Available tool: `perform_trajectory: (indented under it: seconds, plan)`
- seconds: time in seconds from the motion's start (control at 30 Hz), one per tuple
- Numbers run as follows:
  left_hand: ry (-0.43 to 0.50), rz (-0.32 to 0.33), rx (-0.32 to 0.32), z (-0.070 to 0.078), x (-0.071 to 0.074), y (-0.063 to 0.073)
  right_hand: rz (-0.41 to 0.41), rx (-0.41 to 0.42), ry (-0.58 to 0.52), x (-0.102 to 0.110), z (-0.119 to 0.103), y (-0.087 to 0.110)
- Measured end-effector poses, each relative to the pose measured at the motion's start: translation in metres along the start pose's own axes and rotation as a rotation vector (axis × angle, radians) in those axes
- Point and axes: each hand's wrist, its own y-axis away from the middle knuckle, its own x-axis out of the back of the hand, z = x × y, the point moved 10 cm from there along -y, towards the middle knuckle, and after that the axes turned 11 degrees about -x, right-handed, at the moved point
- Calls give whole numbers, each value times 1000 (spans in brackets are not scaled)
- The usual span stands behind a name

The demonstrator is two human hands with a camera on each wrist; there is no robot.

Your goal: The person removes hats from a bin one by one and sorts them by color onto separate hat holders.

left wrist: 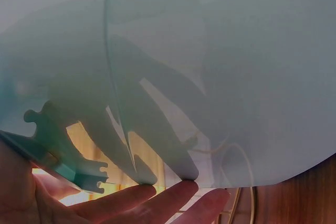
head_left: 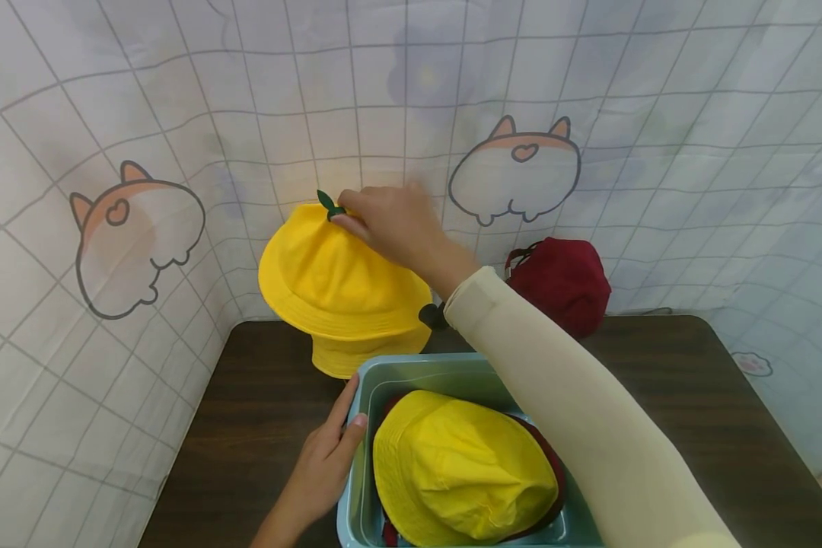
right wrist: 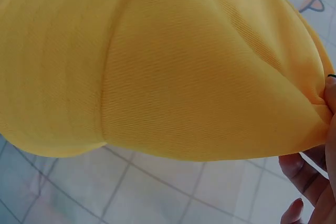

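In the head view my right hand (head_left: 393, 228) pinches the crown top of a yellow bucket hat (head_left: 342, 281), beside its green leaf trim (head_left: 327, 204). Its crown fills most of the right wrist view, with the pinched fabric at the right edge. More yellow fabric (head_left: 356, 354) shows under its brim. My left hand (head_left: 318, 464) lies at the left side of a light blue plastic basin (head_left: 425, 367), thumb at the rim; straight fingers touch its outer wall in the left wrist view. Inside the basin, another yellow hat (head_left: 466, 464) overlies dark red fabric (head_left: 555, 487).
A dark red hat (head_left: 562, 281) sits at the back of the dark wood table (head_left: 246, 426), against the grid-patterned curtain (head_left: 397, 99). Next to the raised yellow hat is a small dark round thing (head_left: 431, 315). My right sleeve crosses over the basin's right side.
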Motion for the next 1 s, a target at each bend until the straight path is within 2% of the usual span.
perform_trajectory:
  seconds: [0.13, 0.33, 0.63, 0.9, 1.0]
  plan:
    - [-2, 2, -2, -1, 0, 1, -61, -1, 5, -14, -2, 4]
    - [5, 3, 3, -2, 0, 1, -56, 18, -5, -21, -3, 11]
    - [11, 2, 6, -3, 1, 1, -151, 5, 20, -44, 2, 21]
    - [10, -6, 12, -3, 1, 2, -151, 13, -4, -53, 4, 28]
    - [-17, -19, 0, -1, 2, 0, -158, -5, -9, -54, 6, 28]
